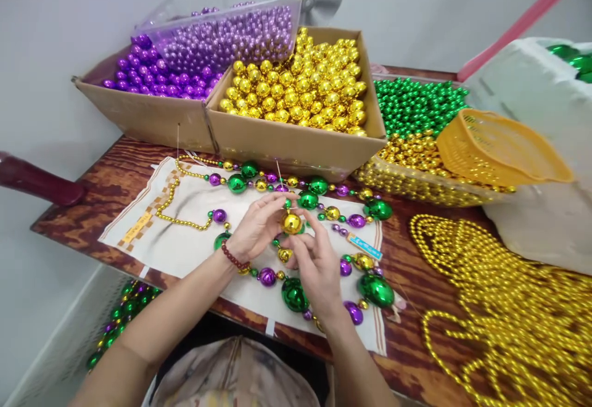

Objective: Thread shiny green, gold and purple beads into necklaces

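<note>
Both hands meet over a white cloth [185,259] at the middle of the view. My left hand [259,225], with a dark red bead bracelet at the wrist, pinches near a small green bead [287,203]. Just below that bead hangs a shiny gold bead [291,223], between the two hands. The fingers of my right hand [317,259] are curled at its right side, close to a thin thread. Strung green, purple and gold beads lie around the hands, among them a large green bead [295,294] under my right wrist.
Behind the cloth stand cardboard boxes of purple beads [161,74] and gold beads [296,92]. A clear tub [231,31] rests on top. To the right are green beads [416,108], a yellow basket [499,148] and piled gold bead strands [518,308]. A dark red handle [41,179] juts in left.
</note>
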{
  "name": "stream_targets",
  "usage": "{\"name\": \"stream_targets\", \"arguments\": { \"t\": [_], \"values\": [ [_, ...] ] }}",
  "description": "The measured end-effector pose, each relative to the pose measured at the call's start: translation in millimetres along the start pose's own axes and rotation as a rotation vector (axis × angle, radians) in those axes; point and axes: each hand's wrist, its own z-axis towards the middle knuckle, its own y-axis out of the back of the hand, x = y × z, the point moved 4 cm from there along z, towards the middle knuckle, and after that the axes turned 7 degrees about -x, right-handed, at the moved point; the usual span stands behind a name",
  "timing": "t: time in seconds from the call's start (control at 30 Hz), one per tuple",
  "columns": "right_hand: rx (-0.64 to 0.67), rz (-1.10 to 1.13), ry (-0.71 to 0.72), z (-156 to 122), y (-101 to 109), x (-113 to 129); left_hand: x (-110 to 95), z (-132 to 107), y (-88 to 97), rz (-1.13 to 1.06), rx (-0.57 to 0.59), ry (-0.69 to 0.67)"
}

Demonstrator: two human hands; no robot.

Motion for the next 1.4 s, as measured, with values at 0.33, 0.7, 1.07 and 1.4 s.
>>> {"name": "stream_targets", "arguments": {
  "t": [0.33, 0.7, 1.07, 1.4],
  "values": [
    [-0.082, 0.004, 0.041, 38, 25, 13, 1, 29, -18.3, 0.224, -0.077, -0.058],
    [-0.364, 0.608, 0.074, 88, 44, 28, -25, 34, -45.0, 0.887, 0.269, -0.202],
    [-0.405, 0.577, 0.148, 75, 74, 11, 2, 59, -75.2, 0.937, 0.507, -0.098],
    [-0.398, 0.517, 0.091, 67, 117, -7, 38, 82, -106.1, 0.985, 0.771, -0.049]
  ]
}}
